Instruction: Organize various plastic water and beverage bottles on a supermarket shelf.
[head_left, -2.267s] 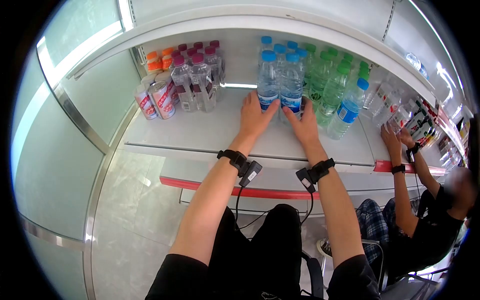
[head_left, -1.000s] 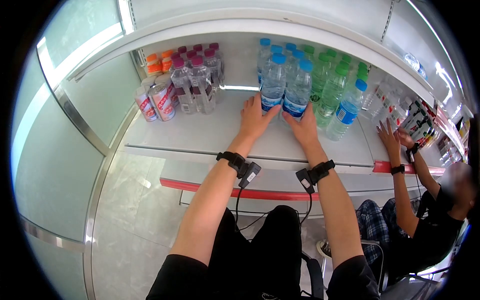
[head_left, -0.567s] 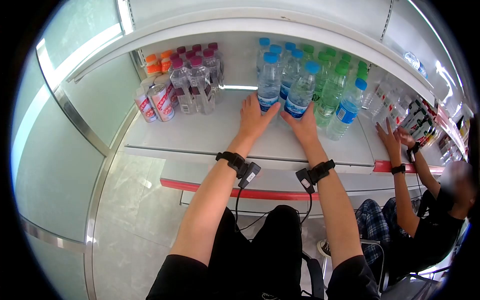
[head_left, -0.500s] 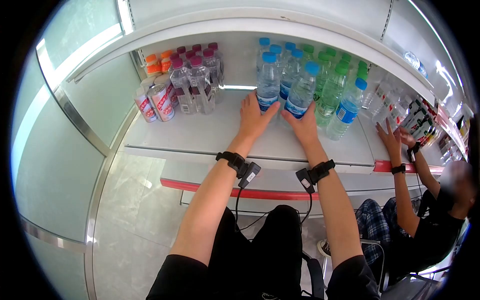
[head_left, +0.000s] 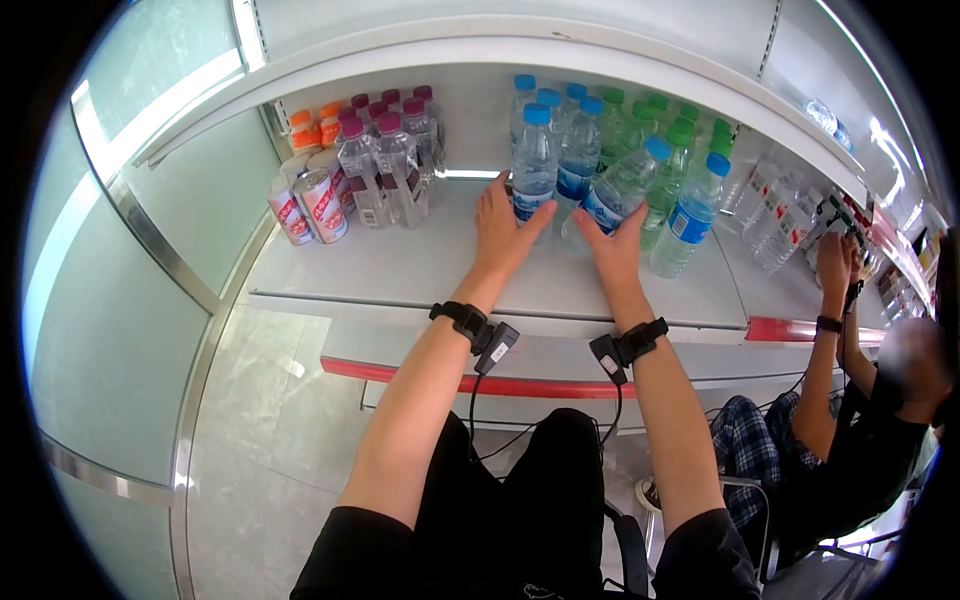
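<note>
On the white shelf (head_left: 400, 265), my left hand (head_left: 507, 228) is wrapped against the lower part of an upright blue-capped bottle (head_left: 536, 155). My right hand (head_left: 612, 240) grips the lower part of another blue-capped bottle (head_left: 622, 185), which tilts to the right, its cap near the green-capped bottles. More blue-capped bottles (head_left: 580, 145) stand behind these two. Green-capped bottles (head_left: 672, 170) are grouped to the right, with one blue-capped bottle (head_left: 690, 220) upright in front of them.
Purple-capped bottles (head_left: 400, 175), pink-and-white cans (head_left: 322, 205) and orange-capped bottles (head_left: 330, 122) stand at the left. An upper shelf edge (head_left: 480, 40) curves overhead. At the right a seated co-worker (head_left: 850, 470) reaches toward bottles.
The bottle in my right hand has tipped over to the right, its cap moving right and down. My left hand has barely moved. The co-worker's hands have moved right and are now close together.
</note>
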